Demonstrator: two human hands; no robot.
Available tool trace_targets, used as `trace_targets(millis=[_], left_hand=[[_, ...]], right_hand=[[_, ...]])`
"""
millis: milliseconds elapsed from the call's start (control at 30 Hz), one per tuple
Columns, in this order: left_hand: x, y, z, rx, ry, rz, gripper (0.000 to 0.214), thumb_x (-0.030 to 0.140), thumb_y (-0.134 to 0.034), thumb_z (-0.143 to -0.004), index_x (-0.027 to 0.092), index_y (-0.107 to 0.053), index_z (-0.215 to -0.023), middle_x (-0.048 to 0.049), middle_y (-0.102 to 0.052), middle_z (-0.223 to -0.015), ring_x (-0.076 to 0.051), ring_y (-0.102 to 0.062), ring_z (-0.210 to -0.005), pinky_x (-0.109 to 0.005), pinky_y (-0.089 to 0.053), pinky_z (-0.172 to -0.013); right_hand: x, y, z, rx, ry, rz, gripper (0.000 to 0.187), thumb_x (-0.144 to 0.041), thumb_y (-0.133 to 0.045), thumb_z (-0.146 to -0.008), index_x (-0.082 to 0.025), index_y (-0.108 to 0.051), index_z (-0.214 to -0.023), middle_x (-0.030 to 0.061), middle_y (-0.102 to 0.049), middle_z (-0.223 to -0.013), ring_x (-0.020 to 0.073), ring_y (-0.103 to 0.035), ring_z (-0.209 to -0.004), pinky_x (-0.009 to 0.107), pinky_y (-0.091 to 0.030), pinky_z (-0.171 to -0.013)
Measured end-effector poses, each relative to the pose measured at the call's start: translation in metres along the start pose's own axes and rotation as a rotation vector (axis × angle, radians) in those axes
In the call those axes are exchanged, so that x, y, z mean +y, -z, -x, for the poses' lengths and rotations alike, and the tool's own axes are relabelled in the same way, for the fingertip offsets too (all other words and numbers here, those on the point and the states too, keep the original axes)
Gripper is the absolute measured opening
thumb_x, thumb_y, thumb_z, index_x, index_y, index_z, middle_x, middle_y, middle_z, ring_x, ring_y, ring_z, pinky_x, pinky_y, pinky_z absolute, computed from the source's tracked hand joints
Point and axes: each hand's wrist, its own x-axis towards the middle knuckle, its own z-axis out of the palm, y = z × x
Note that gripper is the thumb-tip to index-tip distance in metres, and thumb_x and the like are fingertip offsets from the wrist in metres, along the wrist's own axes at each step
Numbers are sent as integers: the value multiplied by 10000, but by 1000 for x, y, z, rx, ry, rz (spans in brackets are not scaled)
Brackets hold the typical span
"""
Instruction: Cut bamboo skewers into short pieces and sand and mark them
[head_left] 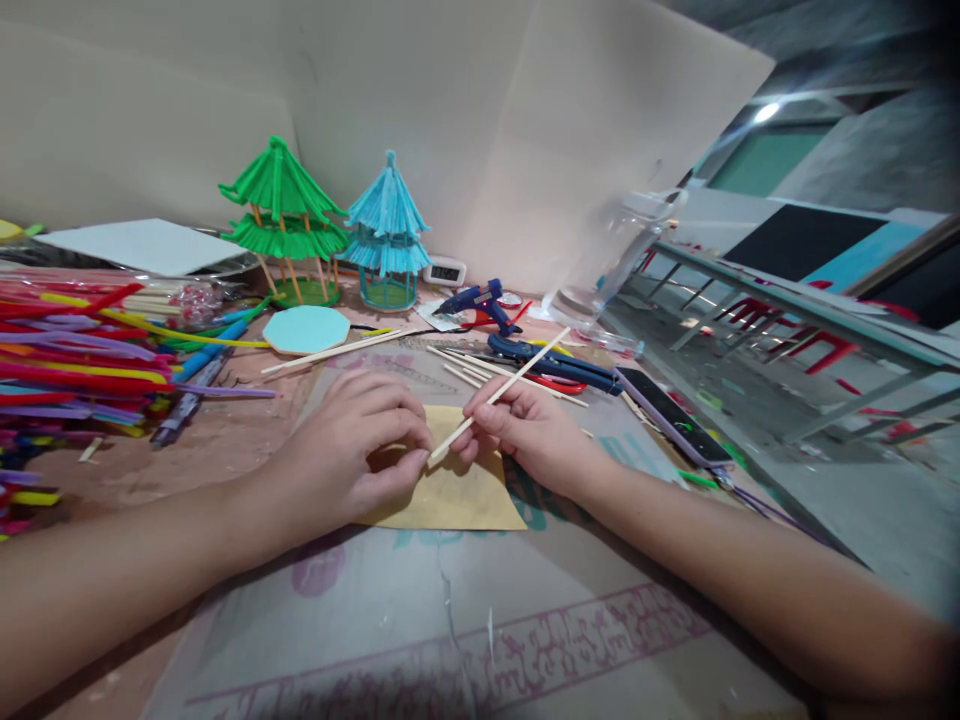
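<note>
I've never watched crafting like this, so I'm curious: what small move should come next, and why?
Perhaps steady the pale stick's near end with the left hand: the right hand holds it aslant over the yellow sheet, with that end close to the left thumb.

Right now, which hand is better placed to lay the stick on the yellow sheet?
Probably the right hand: it holds the stick, whose near end is over the yellow sheet. The left hand is beside that end; its grip is unclear.

The left side of the yellow sheet [457,503] is hidden.
</note>
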Motion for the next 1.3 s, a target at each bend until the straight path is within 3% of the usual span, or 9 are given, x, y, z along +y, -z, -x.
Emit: trace_targets(millis=[133,367,533,700,833,1067,1300], left_hand=[[-1,1,0,31,19,-18,101,158,-560,-845,207,-637,-801,-7,-663,-895,-189,-582,-903,-342,-415,-851],[0,7,1,7,49,64,220,233,-429,-951,202,-512,-750,-31,-599,-840,-203,-540,-829,-364,-400,-795],[-4,4,2,49,72,15,133,157,-450,-938,195,-577,-935,-35,-634,-939,-204,-564,-926,-348,-413,-828],[-5,4,3,-10,8,40,230,77,-421,-908,203,-601,-841,-15,-634,-872,-191,-561,-886,-343,-396,-833],[-2,4,4,41,-1,-26,243,90,-403,-944,210,-614,-938,-13,-650,-844,-194,-558,-852,-345,-389,-804],[-4,1,2,27,10,-1,197,382,-586,-970,213,-621,-875,4,-641,-763,-194,-547,-779,-366,-365,-803],[-3,-2,1,10,-19,-34,147,265,-579,-963,231,-678,-860,-1,-670,-812,-187,-560,-838,-380,-362,-817]], right_hand=[[0,-1,1,-27,-3,-8,313,-439,-780,-831,-180,-608,-866,30,-768,-722,170,-758,-678,285,-627,-666],[2,4,2,-59,54,-41,254,-391,-738,-886,-172,-613,-915,48,-776,-777,160,-751,-680,279,-614,-674],[2,4,1,-16,74,-31,300,-437,-751,-863,-180,-597,-889,21,-744,-734,147,-732,-633,266,-603,-641],[2,2,1,13,58,-44,313,-450,-751,-861,-182,-590,-865,12,-735,-692,147,-724,-607,255,-594,-614],[2,2,2,-7,73,-32,312,-460,-720,-888,-161,-635,-916,69,-774,-767,158,-735,-656,275,-596,-658],[-1,0,1,15,58,-20,339,-467,-759,-849,-148,-670,-922,79,-784,-788,150,-732,-660,282,-591,-678],[-3,-4,2,46,13,11,361,-473,-790,-806,-147,-673,-907,74,-783,-763,154,-736,-659,276,-574,-667]])
